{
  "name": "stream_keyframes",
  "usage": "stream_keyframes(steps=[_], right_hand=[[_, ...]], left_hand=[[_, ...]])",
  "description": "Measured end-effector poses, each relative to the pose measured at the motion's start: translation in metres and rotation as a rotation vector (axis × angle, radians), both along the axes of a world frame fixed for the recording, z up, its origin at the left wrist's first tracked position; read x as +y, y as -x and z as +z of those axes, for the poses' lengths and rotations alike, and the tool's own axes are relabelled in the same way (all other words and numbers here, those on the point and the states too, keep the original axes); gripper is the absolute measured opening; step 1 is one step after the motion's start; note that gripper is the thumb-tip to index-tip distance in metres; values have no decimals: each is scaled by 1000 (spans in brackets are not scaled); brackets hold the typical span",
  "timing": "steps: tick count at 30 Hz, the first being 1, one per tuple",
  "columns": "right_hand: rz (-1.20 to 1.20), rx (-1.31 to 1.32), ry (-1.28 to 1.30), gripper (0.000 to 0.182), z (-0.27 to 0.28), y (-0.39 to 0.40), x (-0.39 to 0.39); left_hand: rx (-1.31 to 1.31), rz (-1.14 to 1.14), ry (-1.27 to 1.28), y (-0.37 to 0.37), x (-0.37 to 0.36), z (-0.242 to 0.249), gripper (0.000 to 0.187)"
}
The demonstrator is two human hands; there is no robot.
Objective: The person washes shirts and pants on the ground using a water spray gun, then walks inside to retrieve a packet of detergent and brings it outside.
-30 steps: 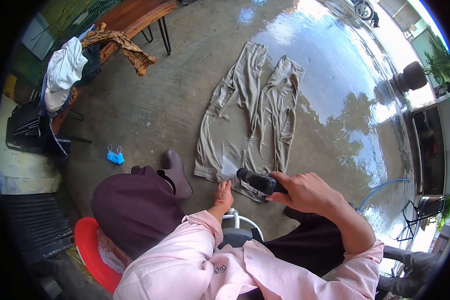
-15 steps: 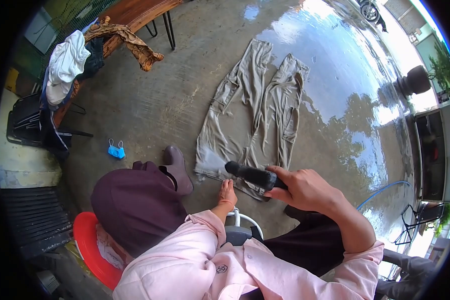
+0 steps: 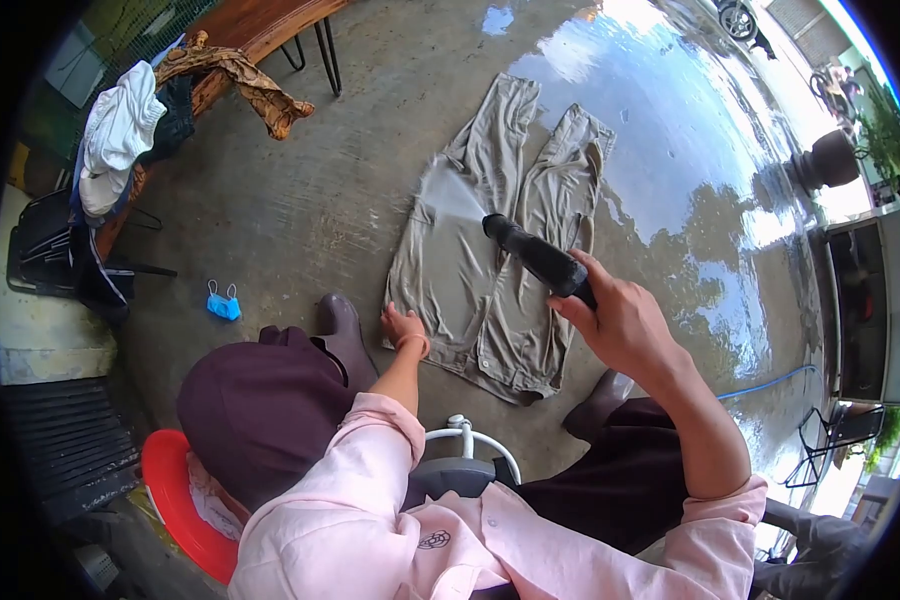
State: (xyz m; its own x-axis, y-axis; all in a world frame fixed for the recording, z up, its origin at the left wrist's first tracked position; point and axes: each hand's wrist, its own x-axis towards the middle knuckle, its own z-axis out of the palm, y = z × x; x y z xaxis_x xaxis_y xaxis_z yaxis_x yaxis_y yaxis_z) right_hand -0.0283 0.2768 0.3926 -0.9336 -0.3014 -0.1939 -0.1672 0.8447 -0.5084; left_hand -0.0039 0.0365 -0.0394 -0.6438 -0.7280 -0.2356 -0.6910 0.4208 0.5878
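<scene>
A pair of wet khaki cargo trousers (image 3: 470, 290) lies spread flat on the concrete floor, legs pointing away and waistband toward me. My right hand (image 3: 630, 325) is wrapped round the grip of a black spray gun (image 3: 535, 255), held above the trousers. A fan of water (image 3: 452, 195) leaves its nozzle and hits the thigh of the left trouser leg. My left hand (image 3: 403, 328) rests at the left end of the waistband, its fingers apart on the cloth. A rubber boot (image 3: 342, 330) stands just left of that hand.
A blue face mask (image 3: 223, 301) lies on the floor at the left. Clothes (image 3: 125, 125) hang over a wooden bench (image 3: 255, 35). A red basin (image 3: 170, 500) stands beside me. At the right are a blue hose (image 3: 770, 383), a folding chair (image 3: 835, 435) and wet floor.
The spray gun has moved away from me and its jet has gone from the waistband up to the thigh. My left hand has shifted left and forward to the waistband's left corner.
</scene>
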Motion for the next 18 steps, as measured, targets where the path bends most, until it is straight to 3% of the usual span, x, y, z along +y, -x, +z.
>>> stream_keyframes(steps=[1,3,5,8,10,11,12,13,15,18], right_hand=[[24,-28,-43,46,-1,4,1],[51,-56,-90,46,2,14,2],[177,-335,-162,49,12,23,3],[68,-191,6,48,6,23,1],[6,-133,74,46,4,24,-2],[40,-147,-11,46,7,26,-1],[73,-161,-96,46,10,28,0],[73,-162,-97,46,14,28,2],[96,-268,-139,49,22,30,4],[20,-97,-59,47,22,21,4]], left_hand=[[-139,68,-18,4,-2,6,42],[-173,73,-20,5,-6,8,39],[-262,82,-55,5,-8,-1,34],[-459,-6,40,12,-4,45,31],[-442,16,72,11,-12,16,24],[-392,88,-88,12,-21,-25,21],[-340,159,-248,15,-23,-26,19],[-341,159,-249,14,-19,-28,19],[2,257,-129,14,2,-17,20],[53,-138,-90,11,35,17,31]])
